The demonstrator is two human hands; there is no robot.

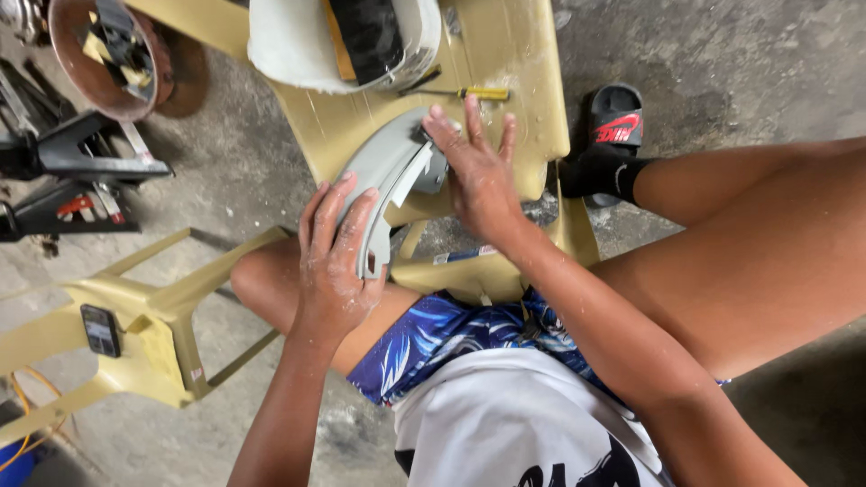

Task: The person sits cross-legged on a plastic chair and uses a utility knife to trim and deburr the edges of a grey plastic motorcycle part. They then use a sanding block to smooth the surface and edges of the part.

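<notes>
Left hand (pixel 336 257) grips curved grey plastic panel (pixel 383 171) w/ fingers wrapped over its lower end; right hand (pixel 474 171) lies flat, fingers spread, on upper end (both dusty), above tan plastic chair (pixel 514 54).

Workshop: stained concrete floor (pixel 722 54), stands (pixel 81 158).

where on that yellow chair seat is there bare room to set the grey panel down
Bare seat lies right of the screwdriver up to the chair's edge. The far end is crowded by the white container; the near end is filled by the grey panel and both hands.
</notes>
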